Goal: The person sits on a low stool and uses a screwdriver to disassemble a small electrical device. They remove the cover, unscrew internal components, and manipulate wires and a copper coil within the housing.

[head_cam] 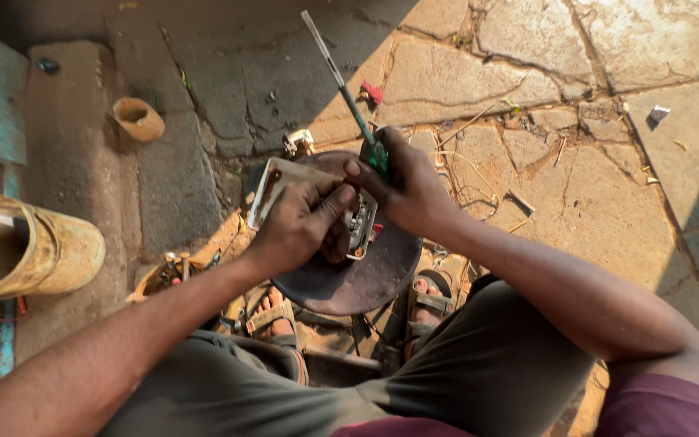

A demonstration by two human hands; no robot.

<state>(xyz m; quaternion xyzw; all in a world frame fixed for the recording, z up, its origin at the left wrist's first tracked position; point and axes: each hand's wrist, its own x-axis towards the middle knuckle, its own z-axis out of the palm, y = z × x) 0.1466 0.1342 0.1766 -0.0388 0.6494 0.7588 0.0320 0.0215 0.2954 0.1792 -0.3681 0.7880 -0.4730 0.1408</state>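
Note:
My left hand (301, 226) grips a flat rectangular metal plate (278, 180) with small fittings on its near end, holding it over a round dark metal disc (357, 279). My right hand (406, 188) is closed on the green handle of a screwdriver (349, 97). Its long shaft sticks up and away from me. The two hands touch at the plate's right end. My sandalled feet (273, 314) rest on the ground below the disc.
A tan cylindrical container (30, 247) lies on its side at the left. A small clay-coloured cup (137, 119) stands on a stone slab. A tub of small tools (173, 269) sits by my left foot. Cracked stone paving (592, 162) spreads to the right.

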